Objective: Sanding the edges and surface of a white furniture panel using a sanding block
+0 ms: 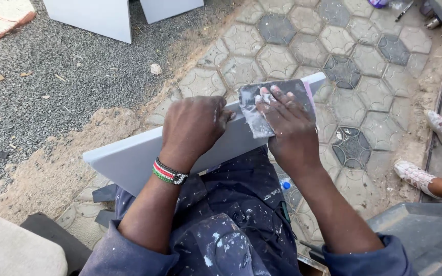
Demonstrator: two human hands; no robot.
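Hexagonal paving [308, 51] and gravel lie beneath us. Mid-frame, our left hand [193, 128] clamps the grey panel's [134, 158] top edge across our lap; our right hand [290, 128] presses sandpaper [254, 110] flat on it, fingers spread.

- Single head-worn view, looking steeply down and forward over the lap.
- Close on both forearms and the pale grey flat board [139, 156].
- Beyond, grey hexagonal paving stones [308, 48], farther off.
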